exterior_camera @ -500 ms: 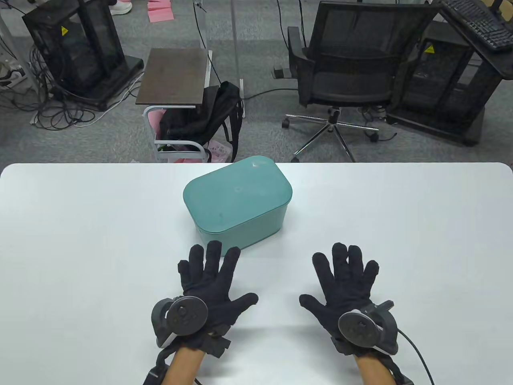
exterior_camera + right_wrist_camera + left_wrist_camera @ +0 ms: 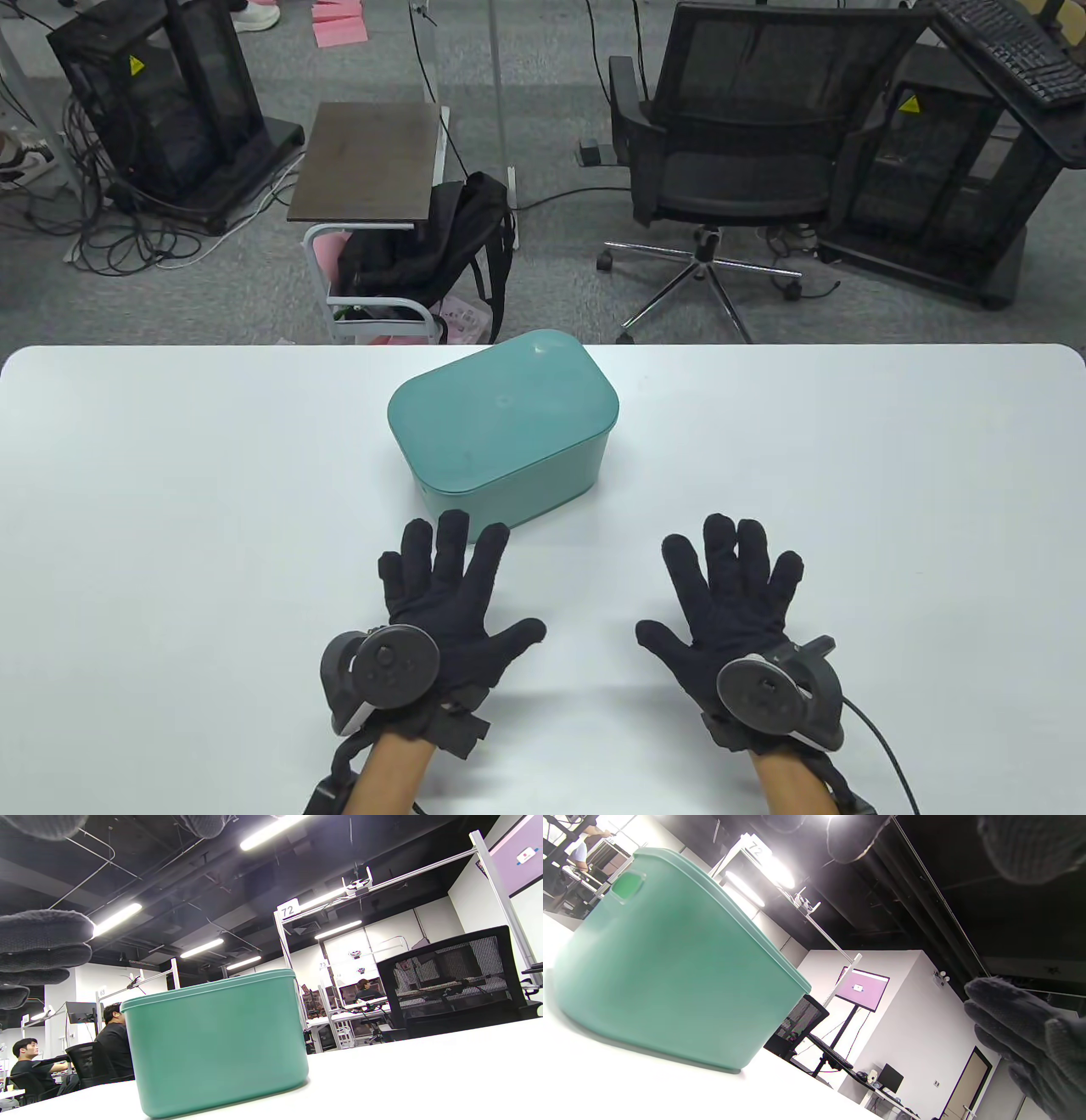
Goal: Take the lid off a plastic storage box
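Note:
A teal plastic storage box (image 2: 517, 484) stands near the far middle of the white table (image 2: 170, 475), turned at an angle, with its matching teal lid (image 2: 501, 412) seated on top. It also shows in the left wrist view (image 2: 666, 976) and the right wrist view (image 2: 216, 1043). My left hand (image 2: 450, 586) rests flat on the table with fingers spread, its fingertips just short of the box's near wall. My right hand (image 2: 730, 586) rests flat with fingers spread, to the right of the box and apart from it. Both hands hold nothing.
Beyond the table's far edge stand a black office chair (image 2: 747, 161), a small side table (image 2: 369, 161) with a black backpack (image 2: 441, 246), and black equipment racks (image 2: 161, 102).

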